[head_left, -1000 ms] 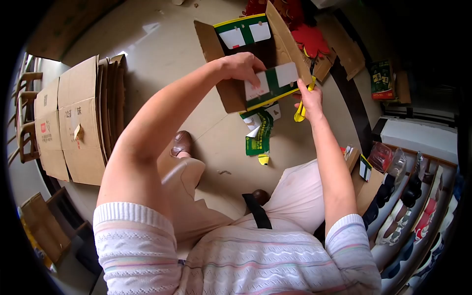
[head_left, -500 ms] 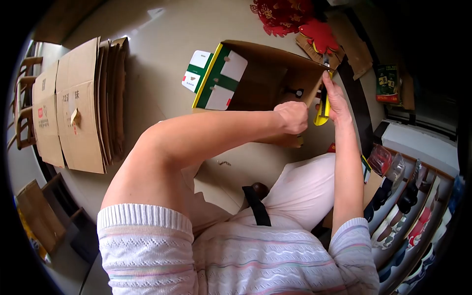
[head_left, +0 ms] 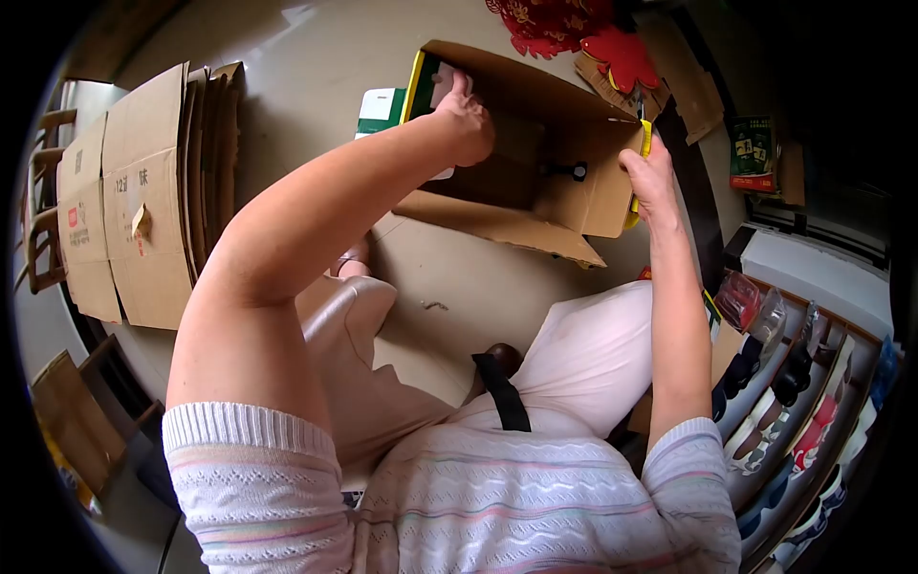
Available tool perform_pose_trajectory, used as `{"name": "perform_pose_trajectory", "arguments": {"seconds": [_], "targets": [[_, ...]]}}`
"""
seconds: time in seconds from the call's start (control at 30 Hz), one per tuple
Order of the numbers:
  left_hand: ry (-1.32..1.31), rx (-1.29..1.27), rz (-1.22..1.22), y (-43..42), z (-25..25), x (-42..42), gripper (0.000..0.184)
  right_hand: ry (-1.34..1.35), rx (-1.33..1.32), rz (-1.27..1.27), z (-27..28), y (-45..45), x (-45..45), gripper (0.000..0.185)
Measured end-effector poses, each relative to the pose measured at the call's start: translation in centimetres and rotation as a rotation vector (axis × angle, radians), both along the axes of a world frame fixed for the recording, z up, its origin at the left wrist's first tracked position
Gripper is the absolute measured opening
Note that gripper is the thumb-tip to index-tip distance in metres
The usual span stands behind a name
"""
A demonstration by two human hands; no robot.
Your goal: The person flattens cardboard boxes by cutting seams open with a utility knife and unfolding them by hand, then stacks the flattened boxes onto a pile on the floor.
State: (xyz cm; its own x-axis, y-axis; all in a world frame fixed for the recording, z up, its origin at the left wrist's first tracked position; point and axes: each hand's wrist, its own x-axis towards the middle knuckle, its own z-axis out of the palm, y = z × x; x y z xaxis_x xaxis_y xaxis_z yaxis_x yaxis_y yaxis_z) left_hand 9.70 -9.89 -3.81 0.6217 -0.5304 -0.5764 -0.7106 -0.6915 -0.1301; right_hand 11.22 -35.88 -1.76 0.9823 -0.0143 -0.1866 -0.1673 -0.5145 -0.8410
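An open cardboard box [head_left: 516, 228] lies tilted between my hands, its inside facing me, with green, white and yellow printing on its left end. My left hand [head_left: 469, 124] is over that printed end, its fingers pressed together and partly hidden; whatever they hold cannot be made out. At the box's right edge, my right hand [head_left: 653, 177] is closed round a yellow cutter [head_left: 646, 139] that points up, with the thumb against the cardboard. A small black object [head_left: 579, 171] shows inside the box.
Flattened cardboard boxes [head_left: 143, 201] stand at the left. Red decorations [head_left: 622, 65] and cardboard pieces [head_left: 684, 81] lie on the floor at the upper right. A shoe rack [head_left: 803, 411] is at the right, below a small green-and-red box [head_left: 753, 153].
The box has turned so that its opening faces me, and its printed end has moved left. My left hand went down to the box's near right corner, then back up to the printed end.
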Motion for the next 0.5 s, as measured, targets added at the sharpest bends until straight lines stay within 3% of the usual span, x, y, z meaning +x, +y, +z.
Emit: {"name": "perform_pose_trajectory", "arguments": {"seconds": [0.07, 0.1, 0.17, 0.33, 0.43, 0.5], "targets": [[-0.029, -0.028, 0.018, 0.3, -0.4, -0.1, 0.028, -0.099, -0.094, 0.006, -1.0, -0.3, 0.1, 0.017], [-0.056, -0.25, 0.18, 0.5, -0.2, -0.3, 0.026, -0.124, -0.097, -0.012, -1.3, -0.3, 0.1, 0.017], [-0.097, -0.336, 0.186, 0.7, 0.3, 0.4, 0.025, -0.173, -0.102, -0.055, -1.7, -0.7, 0.0, 0.019], [-0.426, -0.647, 0.021, 3.6, 3.1, 2.2, 0.015, -0.156, 0.131, -0.173, 1.6, -0.5, -1.0, 0.018], [-0.665, -0.981, -0.029, 5.0, 4.0, 3.4, 0.023, -0.182, 0.264, -0.172, 4.2, 0.9, -1.5, 0.021], [-0.73, -1.05, -0.03, 5.7, 5.2, 3.6, 0.025, -0.21, 0.275, -0.139, 5.3, 1.3, -1.6, 0.027]]}}
